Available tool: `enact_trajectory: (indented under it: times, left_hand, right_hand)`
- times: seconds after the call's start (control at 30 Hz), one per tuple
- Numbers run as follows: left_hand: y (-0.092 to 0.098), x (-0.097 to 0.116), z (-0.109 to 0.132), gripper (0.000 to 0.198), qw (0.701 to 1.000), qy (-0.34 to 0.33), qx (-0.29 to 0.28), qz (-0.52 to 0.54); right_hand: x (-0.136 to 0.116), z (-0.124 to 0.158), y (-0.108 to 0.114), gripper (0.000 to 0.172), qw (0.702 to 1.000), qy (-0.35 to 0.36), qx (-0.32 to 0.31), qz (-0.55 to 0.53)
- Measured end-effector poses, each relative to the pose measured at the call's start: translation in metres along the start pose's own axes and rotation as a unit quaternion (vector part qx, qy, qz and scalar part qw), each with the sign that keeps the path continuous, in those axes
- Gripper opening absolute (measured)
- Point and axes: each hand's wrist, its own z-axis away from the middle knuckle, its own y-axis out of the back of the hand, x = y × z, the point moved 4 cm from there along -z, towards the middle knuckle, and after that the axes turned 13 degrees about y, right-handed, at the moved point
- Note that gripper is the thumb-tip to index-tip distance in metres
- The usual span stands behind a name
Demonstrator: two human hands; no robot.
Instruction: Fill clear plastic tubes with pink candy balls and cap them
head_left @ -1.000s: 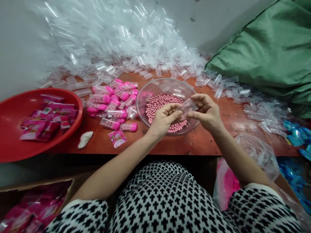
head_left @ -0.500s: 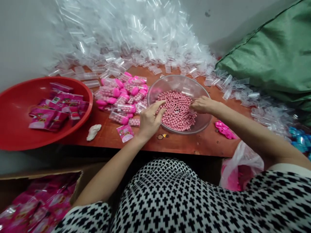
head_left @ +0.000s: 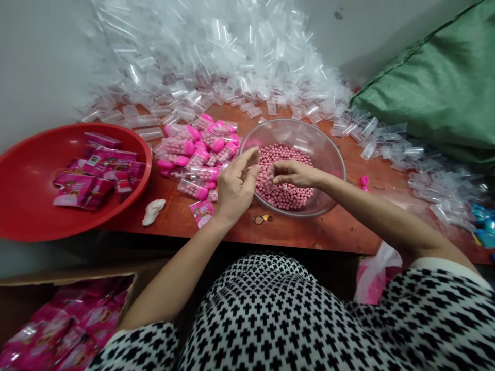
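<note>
My right hand is over the grey see-through bowl, which holds many small pink beads. Its fingers curl round a small clear plastic tube that seems to have beads in it; the hand partly hides it. At the bowl's left rim, my left hand faces the tube, thumb and fingers apart, with nothing visible between them. Just left of it lies a heap of clear tubes filled with beads and closed with pink caps. A pink printed card lies below that heap.
A red basin with pink printed packets stands on the left, beside a white crumpled lump. Empty clear tubes pile up at the back. A green sack leans at right. A pink cap lies near my right forearm.
My right hand has moved left across the bowl, from its right side towards my left hand. My right forearm now covers most of the pink caps. The view has shifted slightly.
</note>
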Motion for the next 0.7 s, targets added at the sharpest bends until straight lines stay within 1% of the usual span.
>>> enact_trajectory:
  times: [0.07,0.13,0.23,0.3,0.4,0.47,0.5,0.53,0.57,0.6,0.63,0.67,0.7]
  left_hand:
    - [-0.006,0.006,-0.002,0.04,0.999,0.016,-0.035,-0.021]
    - [-0.017,0.009,-0.004,0.038,0.994,0.041,-0.098,-0.02]
    - [-0.038,0.008,-0.004,0.029,0.979,0.086,-0.181,0.034]
    - [-0.051,0.006,-0.004,0.028,0.961,0.129,-0.221,0.101]
    - [-0.066,0.005,-0.002,0.036,0.918,0.204,-0.277,0.196]
    - [-0.07,0.006,-0.001,0.043,0.899,0.233,-0.294,0.225]
    - [-0.07,0.007,-0.003,0.045,0.899,0.237,-0.289,0.23]
    - [-0.068,0.007,-0.005,0.046,0.905,0.232,-0.274,0.23]
    - [-0.064,0.006,-0.008,0.047,0.916,0.219,-0.25,0.227]
    - [-0.059,0.006,-0.012,0.048,0.928,0.203,-0.224,0.22]
    - [-0.054,0.005,-0.014,0.048,0.938,0.188,-0.202,0.209]
    - [-0.049,0.004,-0.016,0.048,0.945,0.178,-0.189,0.197]
    - [-0.045,0.002,-0.017,0.047,0.95,0.173,-0.184,0.184]
  right_hand:
    - [-0.01,0.013,0.005,0.025,0.997,0.027,0.055,-0.05]
    - [-0.018,0.026,0.007,0.033,0.99,0.039,0.112,-0.071]
    - [-0.028,0.044,0.007,0.04,0.981,0.046,0.173,-0.072]
    - [-0.033,0.056,0.008,0.043,0.978,0.05,0.192,-0.058]
    - [-0.039,0.076,0.017,0.049,0.976,0.069,0.205,-0.011]
    - [-0.04,0.085,0.026,0.045,0.975,0.071,0.207,0.047]
    - [-0.038,0.088,0.031,0.039,0.973,0.056,0.202,0.098]
    - [-0.035,0.087,0.035,0.03,0.968,0.024,0.187,0.169]
    - [-0.029,0.084,0.037,0.023,0.955,-0.025,0.153,0.252]
    - [-0.022,0.078,0.037,0.018,0.933,-0.084,0.098,0.335]
    - [-0.014,0.071,0.034,0.016,0.902,-0.145,0.028,0.405]
    - [-0.007,0.062,0.029,0.02,0.869,-0.194,-0.045,0.454]
    - [0.0,0.053,0.022,0.027,0.842,-0.224,-0.111,0.478]
